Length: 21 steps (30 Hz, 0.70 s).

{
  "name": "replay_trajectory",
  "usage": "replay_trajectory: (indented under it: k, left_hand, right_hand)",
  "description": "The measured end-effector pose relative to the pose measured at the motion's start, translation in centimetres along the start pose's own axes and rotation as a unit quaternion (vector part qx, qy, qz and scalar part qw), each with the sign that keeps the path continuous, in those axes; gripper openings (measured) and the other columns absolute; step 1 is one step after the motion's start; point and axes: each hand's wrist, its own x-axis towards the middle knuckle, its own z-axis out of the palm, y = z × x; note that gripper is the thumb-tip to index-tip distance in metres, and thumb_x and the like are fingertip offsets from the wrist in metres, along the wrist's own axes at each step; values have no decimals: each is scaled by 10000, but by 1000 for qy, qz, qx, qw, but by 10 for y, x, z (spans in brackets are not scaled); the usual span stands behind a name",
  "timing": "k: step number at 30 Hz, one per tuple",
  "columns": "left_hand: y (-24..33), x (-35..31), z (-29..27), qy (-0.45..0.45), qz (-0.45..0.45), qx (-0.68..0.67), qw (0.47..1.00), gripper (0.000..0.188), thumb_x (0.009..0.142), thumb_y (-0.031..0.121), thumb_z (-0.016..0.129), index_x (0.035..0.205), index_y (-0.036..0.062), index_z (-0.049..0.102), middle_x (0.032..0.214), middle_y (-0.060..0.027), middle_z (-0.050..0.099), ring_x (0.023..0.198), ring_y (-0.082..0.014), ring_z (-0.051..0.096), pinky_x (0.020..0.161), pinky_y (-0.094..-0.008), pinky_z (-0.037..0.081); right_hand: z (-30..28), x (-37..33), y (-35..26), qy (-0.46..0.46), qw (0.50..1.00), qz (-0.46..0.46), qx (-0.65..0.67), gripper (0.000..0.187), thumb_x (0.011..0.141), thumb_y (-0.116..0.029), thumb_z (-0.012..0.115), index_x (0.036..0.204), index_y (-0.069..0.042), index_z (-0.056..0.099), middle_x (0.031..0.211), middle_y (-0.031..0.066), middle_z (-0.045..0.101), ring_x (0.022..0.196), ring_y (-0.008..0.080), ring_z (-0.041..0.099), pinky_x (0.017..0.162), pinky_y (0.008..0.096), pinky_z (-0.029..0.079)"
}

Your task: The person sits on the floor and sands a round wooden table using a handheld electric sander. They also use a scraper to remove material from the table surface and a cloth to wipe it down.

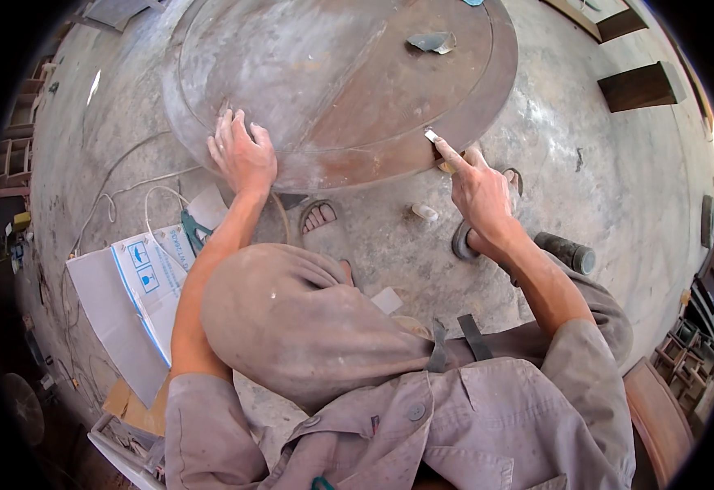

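Observation:
A round brown wooden tabletop [422, 90], dusted pale on its left side, lies in front of me. My left hand [245, 153] rests on its near left edge with fingers spread and slightly bent, holding nothing. At the near right rim, my right hand [481, 188] grips a small scraper [431, 135], index finger stretched along it. The scraper's pale flat tip touches the wood by a curved line near the rim; most of its handle is hidden in my hand. Farther back on the top sits a curled dark grey scrap [432, 42]. A bit of something blue [473, 2] shows at the upper frame edge.
Left on the concrete floor are a flattened white printed carton [149, 273], a green-handled tool [194, 232] and loose cable [112, 196]. Between my feet stands a small whitish container [424, 212]. A dark cylinder [567, 252] lies right, with a dark wooden block [639, 86] beyond.

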Motion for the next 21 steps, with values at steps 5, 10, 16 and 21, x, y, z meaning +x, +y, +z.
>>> replay_trajectory:
  k: [5, 10, 16, 21]
  left_hand:
    - [4, 1, -1, 0, -2, 2, 1000, 465, 1022, 269, 563, 1427, 43, 600, 1558, -181, 533, 1507, -331, 425, 1277, -544, 227]
    - [1, 0, -2, 1, 1, 1, 1000, 454, 1015, 262, 569, 1408, 37, 609, 1550, -173, 536, 1509, -316, 421, 1278, -553, 226]
    - [2, 1, 0, 6, 1, -2, 1000, 440, 1011, 257, 574, 1393, 43, 617, 1541, -169, 542, 1503, -309, 429, 1274, -561, 235]
    - [2, -1, -2, 9, 2, 4, 1000, 440, 1009, 253, 576, 1395, 47, 616, 1540, -165, 546, 1498, -310, 437, 1273, -564, 239]
  right_hand:
    - [0, -5, -2, 3, 1000, 10, 11, 617, 944, -44, 601, 1522, -261, 578, 972, 160, 612, 726, 376, 688, 673, 492, 572]
    - [-4, -11, -9, -19, 1000, 18, 4, 602, 950, -48, 602, 1517, -250, 577, 988, 166, 618, 742, 387, 689, 679, 498, 572]
    - [1, 4, -7, 0, 1000, 11, 15, 588, 961, -59, 601, 1518, -247, 571, 986, 168, 623, 743, 389, 687, 682, 500, 569]
    - [0, -11, -6, -13, 1000, 14, 3, 584, 970, -62, 597, 1520, -257, 569, 992, 166, 627, 748, 386, 691, 687, 496, 569]
